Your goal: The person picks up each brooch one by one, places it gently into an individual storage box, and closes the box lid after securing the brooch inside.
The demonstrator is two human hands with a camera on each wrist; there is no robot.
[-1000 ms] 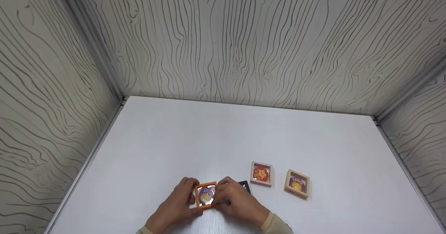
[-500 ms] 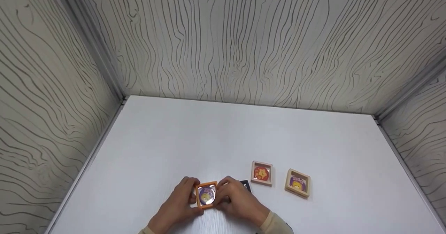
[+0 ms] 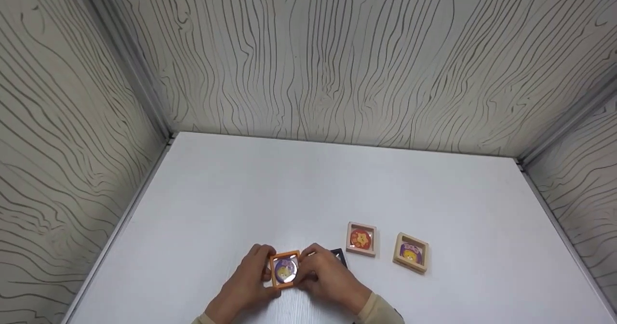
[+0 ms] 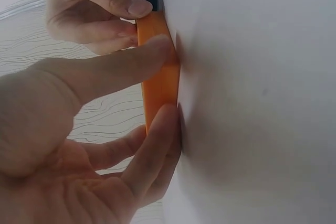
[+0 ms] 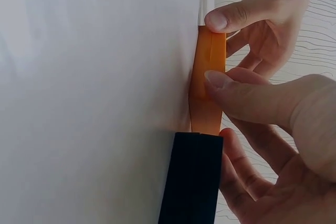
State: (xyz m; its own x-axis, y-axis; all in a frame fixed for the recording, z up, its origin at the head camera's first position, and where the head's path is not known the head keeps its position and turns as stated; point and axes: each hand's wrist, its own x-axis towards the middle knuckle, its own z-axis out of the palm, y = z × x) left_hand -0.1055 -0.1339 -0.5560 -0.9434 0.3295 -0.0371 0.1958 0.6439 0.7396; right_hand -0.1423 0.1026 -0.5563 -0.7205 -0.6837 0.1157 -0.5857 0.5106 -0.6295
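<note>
A square orange display case point(image 3: 285, 254) with a clear window lies low over the white table, close in front of the person. Through its window shows a round purple picture point(image 3: 285, 269) with a yellow figure. My left hand point(image 3: 246, 276) grips the case by its left side, thumb at the near edge and fingers along the far corner. On the opposite side, my right hand point(image 3: 328, 275) pinches it. A black case point(image 5: 194, 179) of similar shape sits right beside the orange one, largely hidden beneath the right hand in the head view.
Right of the hands, a pale wooden case point(image 3: 361, 254) holds a red disc with a yellow star. Farther right stands another wooden case point(image 3: 409, 267) with a purple bear picture. The white table point(image 3: 289, 184) is bounded by wood-patterned panels point(image 3: 308, 59).
Both hands stay on the orange case in nearly the same place. The glare on its window shifts slightly.
</note>
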